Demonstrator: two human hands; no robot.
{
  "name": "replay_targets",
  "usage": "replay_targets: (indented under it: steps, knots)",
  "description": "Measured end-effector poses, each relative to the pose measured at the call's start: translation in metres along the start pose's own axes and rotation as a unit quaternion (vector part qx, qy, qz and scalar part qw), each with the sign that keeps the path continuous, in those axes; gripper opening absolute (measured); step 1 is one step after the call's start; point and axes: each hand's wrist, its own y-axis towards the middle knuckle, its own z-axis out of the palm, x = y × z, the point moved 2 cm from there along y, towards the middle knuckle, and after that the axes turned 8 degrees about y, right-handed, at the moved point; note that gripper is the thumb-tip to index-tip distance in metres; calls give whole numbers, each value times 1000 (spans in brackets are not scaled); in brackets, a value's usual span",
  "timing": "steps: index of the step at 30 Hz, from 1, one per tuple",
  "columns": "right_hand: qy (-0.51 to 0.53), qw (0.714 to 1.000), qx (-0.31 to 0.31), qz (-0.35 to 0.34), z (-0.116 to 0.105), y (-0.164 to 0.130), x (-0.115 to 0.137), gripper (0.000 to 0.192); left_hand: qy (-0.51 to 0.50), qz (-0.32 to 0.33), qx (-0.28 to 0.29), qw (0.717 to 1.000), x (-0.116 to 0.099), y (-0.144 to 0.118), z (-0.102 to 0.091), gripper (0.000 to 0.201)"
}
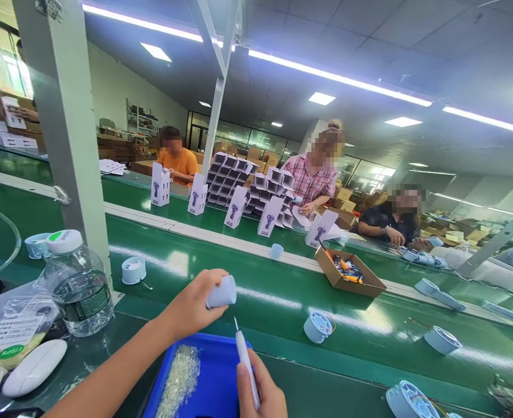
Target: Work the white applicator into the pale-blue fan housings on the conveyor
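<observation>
My left hand (199, 305) is closed around a pale blue, cup-shaped plastic part (222, 292), held sideways over the far edge of a blue tray (215, 357). In my right hand (263, 386) is a white pen-shaped tool (246, 366) with a thin metal tip, pointing up and toward the plastic part. Tip and part are apart. Many small, pale translucent pieces (180, 377) lie along the left side of the tray.
Round light blue fan housings (318, 326) sit on the green conveyor (278, 299), along with a cardboard box (347, 284) of orange-handled items. A water bottle (80, 284) stands beside a grey post (71, 145) at left. Printed white boxes (235, 207) line the far side, where several people work.
</observation>
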Motion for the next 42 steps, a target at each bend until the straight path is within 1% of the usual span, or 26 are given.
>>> replay_targets:
  steps: [1, 3, 5, 7, 10, 13, 15, 17, 19, 20, 21, 22, 23, 25, 26, 28, 31, 33, 35, 38, 40, 42]
  knots:
    - [10, 1000, 1, 10, -1, 1, 1, 53, 23, -22, 21, 999, 7, -1, 3, 39]
    - [29, 999, 10, 29, -4, 2, 5, 49, 65, -45, 64, 995, 19, -4, 11, 38]
    - [49, 997, 21, 49, -6, 1, 11, 41, 102, -41, 97, 989, 28, -8, 19, 46]
    - [67, 995, 18, 66, -9, 0, 19, 34, 126, -27, 116, 985, 32, -11, 27, 56]
    - [93, 992, 26, 75, -11, -2, 28, 29, 142, -35, 120, 982, 32, -13, 35, 55]
    - [97, 992, 49, 61, -11, -3, 30, 24, 127, -34, 98, 987, 30, -12, 38, 51]
    - [89, 993, 62, 44, -10, -3, 28, 22, 90, -18, 82, 992, 28, -11, 39, 48]
    - [98, 991, 83, 39, -7, -3, 24, 22, 51, 7, 84, 995, 26, -10, 37, 45]
    - [123, 985, 111, 45, -3, -3, 21, 24, 44, 19, 88, 995, 25, -7, 32, 43]
    - [134, 982, 126, 48, -1, -3, 20, 25, 60, 7, 80, 995, 25, -6, 28, 40]
    - [140, 979, 139, 49, 1, -3, 19, 25, 93, -24, 64, 993, 26, -4, 23, 37]
    - [142, 978, 147, 50, 3, -3, 18, 25, 137, -70, 44, 987, 29, -3, 17, 34]
    - [142, 977, 153, 51, 4, -3, 18, 25, 187, -128, 23, 974, 32, -2, 11, 32]
    - [141, 975, 163, 57, 5, -3, 18, 25, 274, -251, 1, 928, 40, -2, -2, 33]
    - [141, 974, 167, 58, 5, -3, 18, 25, 303, -302, 7, 904, 44, -3, -8, 36]
    - [142, 973, 173, 56, 5, -3, 19, 25, 326, -374, 45, 867, 54, -4, -18, 41]
    - [141, 972, 178, 58, 5, -3, 19, 25, 312, -445, 117, 831, 67, -6, -29, 46]
    - [139, 973, 175, 66, 5, -4, 18, 27, 294, -473, 161, 815, 73, -8, -33, 46]
    - [135, 974, 167, 73, 5, -4, 16, 28, 286, -479, 188, 808, 77, -9, -34, 43]
    - [121, 978, 157, 64, 4, -4, 16, 27, 287, -462, 190, 817, 80, -10, -31, 41]
    - [101, 982, 152, 42, 2, -4, 18, 24, 287, -446, 184, 827, 80, -10, -28, 40]
    - [78, 982, 169, 16, 1, -4, 21, 22, 290, -428, 185, 836, 78, -8, -24, 40]
